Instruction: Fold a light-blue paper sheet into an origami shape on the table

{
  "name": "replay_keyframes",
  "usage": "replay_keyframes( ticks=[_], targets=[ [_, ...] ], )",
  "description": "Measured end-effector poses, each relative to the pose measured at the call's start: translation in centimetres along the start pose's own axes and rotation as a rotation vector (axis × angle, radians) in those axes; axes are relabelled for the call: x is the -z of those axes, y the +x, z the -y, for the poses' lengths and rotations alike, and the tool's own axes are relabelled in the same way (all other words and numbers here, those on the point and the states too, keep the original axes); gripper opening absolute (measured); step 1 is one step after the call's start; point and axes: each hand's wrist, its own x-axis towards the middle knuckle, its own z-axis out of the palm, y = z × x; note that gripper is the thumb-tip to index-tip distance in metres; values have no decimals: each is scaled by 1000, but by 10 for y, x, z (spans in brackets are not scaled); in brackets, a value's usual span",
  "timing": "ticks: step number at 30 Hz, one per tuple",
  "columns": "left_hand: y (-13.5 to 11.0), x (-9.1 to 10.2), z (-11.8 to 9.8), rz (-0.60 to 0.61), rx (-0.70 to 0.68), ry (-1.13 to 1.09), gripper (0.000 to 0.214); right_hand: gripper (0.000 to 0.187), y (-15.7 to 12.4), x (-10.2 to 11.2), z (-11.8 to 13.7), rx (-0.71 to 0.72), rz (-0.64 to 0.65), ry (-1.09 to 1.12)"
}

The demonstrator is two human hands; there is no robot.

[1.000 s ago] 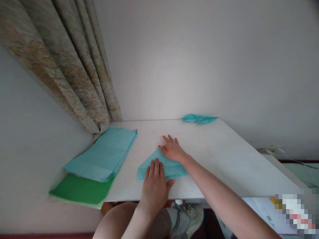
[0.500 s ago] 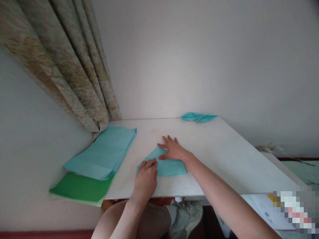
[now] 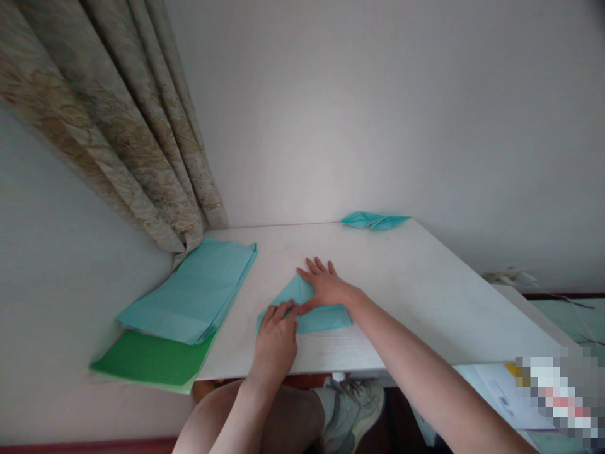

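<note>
A light blue paper sheet (image 3: 317,320), folded to a triangle-topped shape, lies on the white table (image 3: 416,296) near its front edge. My right hand (image 3: 326,287) lies flat on the upper part of the paper with its fingers stretched out. My left hand (image 3: 275,337) rests on the paper's left corner, its fingers curled and its fingertips pressing down on the fold. Neither hand lifts the paper off the table.
A stack of light blue sheets (image 3: 193,293) lies at the table's left, over a green sheet (image 3: 151,359) that overhangs the edge. A folded blue paper piece (image 3: 373,220) sits at the far edge by the wall. A patterned curtain (image 3: 123,126) hangs at the left.
My left hand slid left from the paper's middle to its left corner and curled its fingers. My right hand stayed flat on the paper's top, shifting only slightly.
</note>
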Motion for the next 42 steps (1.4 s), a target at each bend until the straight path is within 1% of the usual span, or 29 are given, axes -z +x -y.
replay_keyframes(
  ticks=[3,6,9,12,14,18,21,27,30,33,35,37,39,42],
  targets=[
    [1,1,0,9,2,7,37,101,0,1,0,-12,-14,28],
    [2,1,0,14,8,7,37,95,1,2,1,-20,-49,55],
    [2,1,0,18,8,19,37,89,4,0,2,-41,-123,74],
    [1,1,-2,24,2,33,37,74,7,-2,1,-55,-202,82],
    [0,2,-4,28,-7,45,38,67,8,-4,0,-46,-228,86],
    [-1,3,-7,20,-30,76,39,64,8,-5,-1,-41,-256,81],
    [-1,3,-9,7,-49,100,39,64,10,-5,1,-69,-310,64],
    [1,3,-9,3,-74,100,38,58,22,-9,14,-261,-469,-45],
    [7,3,-8,-2,-73,53,32,56,25,-16,20,-290,-527,-137],
    [14,-1,-7,-9,-43,24,31,52,26,-22,22,-274,-509,-192],
    [18,-7,-7,-33,-41,68,34,52,25,-23,22,-269,-466,-195],
    [20,-16,-9,-61,-63,154,42,52,24,-22,22,-239,-423,-191],
    [20,-24,-10,-64,-79,234,49,50,20,-20,21,-140,-373,-189],
    [18,-31,-10,-41,-92,294,54,50,8,-17,19,58,-292,-192]
  ],
)
